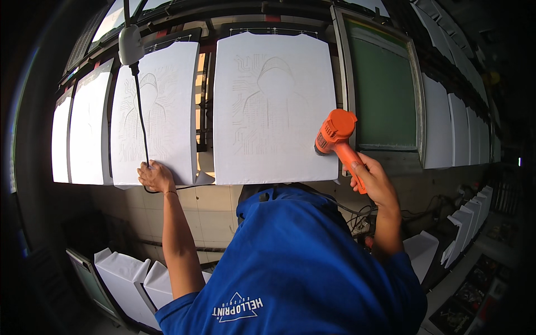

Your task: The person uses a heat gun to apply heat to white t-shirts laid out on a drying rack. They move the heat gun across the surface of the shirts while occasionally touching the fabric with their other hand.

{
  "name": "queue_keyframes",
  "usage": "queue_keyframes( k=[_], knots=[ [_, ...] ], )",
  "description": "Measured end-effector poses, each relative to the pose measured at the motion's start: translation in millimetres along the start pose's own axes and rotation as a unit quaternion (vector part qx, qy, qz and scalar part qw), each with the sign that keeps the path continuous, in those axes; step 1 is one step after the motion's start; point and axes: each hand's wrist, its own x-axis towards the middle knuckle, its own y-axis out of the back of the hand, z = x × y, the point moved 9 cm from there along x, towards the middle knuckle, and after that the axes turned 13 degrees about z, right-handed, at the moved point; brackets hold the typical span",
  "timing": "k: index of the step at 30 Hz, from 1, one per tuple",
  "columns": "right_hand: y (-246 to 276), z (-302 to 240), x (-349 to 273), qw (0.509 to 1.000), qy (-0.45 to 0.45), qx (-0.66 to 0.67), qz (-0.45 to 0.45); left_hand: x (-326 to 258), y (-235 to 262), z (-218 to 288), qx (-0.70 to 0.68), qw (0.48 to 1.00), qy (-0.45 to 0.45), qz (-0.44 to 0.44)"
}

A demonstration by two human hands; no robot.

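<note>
My right hand (376, 178) is wrapped round the handle of an orange heat gun (338, 129). Its dark nozzle points down and left, close over the lower right part of a white shirt (268, 139) stretched on a board. Faint lines on that shirt form a hooded figure with circuit-like traces. At the front edge of a second white shirt (148, 106) to the left, my left hand (156, 176) closes on a black power cord (140, 106). The cord hangs from a white plug connector (131, 44) at the upper left.
Right of the middle board stands a framed green printing screen (386, 89). More white shirts on boards (89, 123) line the row at both ends. Behind me are further boards (125, 273) and, on the tiled floor (209, 215), tangled cables (360, 220).
</note>
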Motion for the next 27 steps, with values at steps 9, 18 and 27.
queue_keyframes(
  k=[9, 18, 27],
  knots=[
    [-19.9, -15.5, 41.7, 0.998, 0.063, 0.030, 0.003, 0.2, -4.5, -0.5, -0.016, 0.999, 0.009, -0.033],
    [10.8, -2.2, 8.3, 0.999, 0.018, 0.017, 0.023, -3.7, -9.9, -12.1, -0.036, 0.999, 0.031, -0.020],
    [-1.2, -14.5, 48.1, 0.991, 0.083, 0.079, 0.073, -18.4, 5.1, -10.2, -0.113, 0.993, -0.004, -0.031]
  ],
)
